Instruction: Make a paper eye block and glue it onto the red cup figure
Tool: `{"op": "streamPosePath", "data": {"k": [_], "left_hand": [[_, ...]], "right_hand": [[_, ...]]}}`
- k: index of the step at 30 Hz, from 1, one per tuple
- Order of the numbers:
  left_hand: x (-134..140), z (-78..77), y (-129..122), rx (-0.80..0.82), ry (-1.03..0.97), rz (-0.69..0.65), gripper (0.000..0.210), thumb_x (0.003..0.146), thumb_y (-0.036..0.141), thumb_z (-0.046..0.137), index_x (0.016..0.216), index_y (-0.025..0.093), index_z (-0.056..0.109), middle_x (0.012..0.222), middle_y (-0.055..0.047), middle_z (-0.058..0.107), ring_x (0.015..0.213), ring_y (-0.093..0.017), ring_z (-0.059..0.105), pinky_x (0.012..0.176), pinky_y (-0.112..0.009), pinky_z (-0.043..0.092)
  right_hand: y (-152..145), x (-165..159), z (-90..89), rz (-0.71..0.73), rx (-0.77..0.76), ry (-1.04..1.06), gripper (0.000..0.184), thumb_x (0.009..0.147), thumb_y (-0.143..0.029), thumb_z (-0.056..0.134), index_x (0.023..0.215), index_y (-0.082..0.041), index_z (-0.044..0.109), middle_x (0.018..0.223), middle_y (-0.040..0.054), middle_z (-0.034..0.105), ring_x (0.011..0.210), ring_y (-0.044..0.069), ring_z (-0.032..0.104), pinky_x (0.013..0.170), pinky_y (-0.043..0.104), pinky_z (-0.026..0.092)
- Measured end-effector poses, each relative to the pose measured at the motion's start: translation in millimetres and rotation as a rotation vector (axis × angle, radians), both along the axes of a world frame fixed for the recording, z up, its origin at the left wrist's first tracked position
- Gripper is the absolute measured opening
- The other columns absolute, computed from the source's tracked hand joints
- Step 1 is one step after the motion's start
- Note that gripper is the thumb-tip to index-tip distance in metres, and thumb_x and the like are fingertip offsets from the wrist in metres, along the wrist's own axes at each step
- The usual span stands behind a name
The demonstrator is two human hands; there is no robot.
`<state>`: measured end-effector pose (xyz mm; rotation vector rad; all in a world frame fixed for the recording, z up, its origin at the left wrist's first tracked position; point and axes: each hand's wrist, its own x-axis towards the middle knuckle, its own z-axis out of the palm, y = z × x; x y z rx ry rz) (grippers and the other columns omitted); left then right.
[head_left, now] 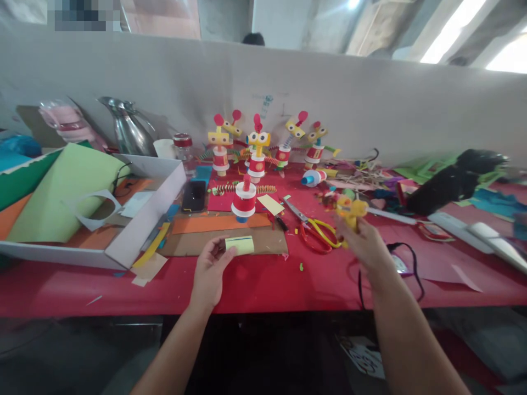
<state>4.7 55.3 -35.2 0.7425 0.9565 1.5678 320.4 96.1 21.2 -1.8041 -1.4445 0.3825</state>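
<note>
My left hand is closed around a small pale yellow paper piece with a dark blue line along its top, held above the front edge of a cardboard strip. My right hand grips a yellow hot glue gun, somewhat blurred, to the right of the scissors with red and yellow handles. Behind my left hand stands a red-and-white paper-cup body with folded-paper arms. Next to it lies a pale yellow paper rectangle.
Several finished paper-cup figures stand against the wall. At left is a white box with coloured paper, near a phone, a glass jar and a metal jug. Paper scraps and a black cord lie at right.
</note>
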Motion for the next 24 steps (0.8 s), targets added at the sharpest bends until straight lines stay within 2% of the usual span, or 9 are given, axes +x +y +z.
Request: {"op": "streamPosePath", "data": {"k": [3, 4, 7, 11, 15, 20, 24], "left_hand": [[0.4, 1.6, -0.6, 0.001, 0.027, -0.01, 0.033, 0.068, 0.027, 0.08, 0.098, 0.02, 0.067, 0.099, -0.003, 0.066, 0.094, -0.015, 0.06, 0.086, -0.028, 0.046], [0.4, 1.8, -0.7, 0.002, 0.036, -0.013, 0.033, 0.068, 0.027, 0.08, 0.098, 0.02, 0.067, 0.099, -0.003, 0.066, 0.094, -0.015, 0.06, 0.086, -0.028, 0.046], [0.2, 1.0, -0.7, 0.008, 0.039, -0.016, 0.033, 0.067, 0.027, 0.08, 0.097, 0.02, 0.067, 0.097, -0.003, 0.066, 0.094, -0.014, 0.059, 0.086, -0.027, 0.045], [0.7, -0.6, -0.1, 0.008, 0.023, -0.025, 0.033, 0.067, 0.026, 0.081, 0.097, 0.02, 0.067, 0.097, -0.002, 0.065, 0.094, -0.014, 0.059, 0.086, -0.027, 0.045], [1.4, -0.3, 0.0, 0.016, 0.021, -0.019, 0.033, 0.066, 0.025, 0.081, 0.096, 0.02, 0.067, 0.096, -0.002, 0.065, 0.093, -0.013, 0.059, 0.086, -0.026, 0.045], [0.6, -0.8, -0.2, 0.016, 0.037, -0.025, 0.034, 0.066, 0.026, 0.081, 0.096, 0.02, 0.067, 0.095, -0.002, 0.066, 0.093, -0.014, 0.06, 0.086, -0.027, 0.046], [-0.1, -2.3, 0.4, 0.021, 0.058, -0.032, 0.033, 0.068, 0.026, 0.08, 0.098, 0.021, 0.067, 0.096, -0.002, 0.067, 0.093, -0.014, 0.06, 0.085, -0.027, 0.046]], "right_hand": [[-48.7, -46.9, -4.9, 0.304, -0.071, 0.326, 0.044, 0.078, -0.062, 0.059, 0.076, -0.019, 0.065, 0.072, 0.009, 0.07, 0.064, 0.021, 0.063, 0.059, 0.031, 0.051], [-60.7, -61.3, -6.0, 0.396, -0.11, 0.41, 0.044, 0.077, -0.063, 0.061, 0.074, -0.019, 0.064, 0.066, 0.0075, 0.068, 0.06, 0.02, 0.061, 0.057, 0.03, 0.05], [-79.9, -92.0, -7.0, 0.532, -0.163, 0.576, 0.041, 0.078, -0.06, 0.062, 0.081, -0.018, 0.063, 0.052, -0.0005, 0.058, 0.046, 0.015, 0.052, 0.049, 0.028, 0.046], [-79.6, -104.4, -8.2, 0.57, -0.153, 0.629, 0.039, 0.078, -0.058, 0.063, 0.075, -0.019, 0.058, 0.055, -0.002, 0.054, 0.042, 0.011, 0.045, 0.046, 0.027, 0.041], [-76.5, -104.0, -16.0, 0.582, -0.167, 0.629, 0.037, 0.081, -0.055, 0.062, 0.081, -0.019, 0.057, 0.051, -0.0058, 0.048, 0.04, 0.009, 0.04, 0.044, 0.025, 0.036], [-76.8, -103.4, -27.7, 0.589, -0.198, 0.595, 0.035, 0.085, -0.053, 0.057, 0.085, -0.018, 0.057, 0.053, -0.0061, 0.047, 0.042, 0.01, 0.04, 0.046, 0.025, 0.033], [-76.9, -103.4, -29.8, 0.61, -0.199, 0.559, 0.035, 0.088, -0.052, 0.055, 0.084, -0.018, 0.056, 0.052, -0.0061, 0.047, 0.044, 0.01, 0.04, 0.048, 0.025, 0.032]]}}
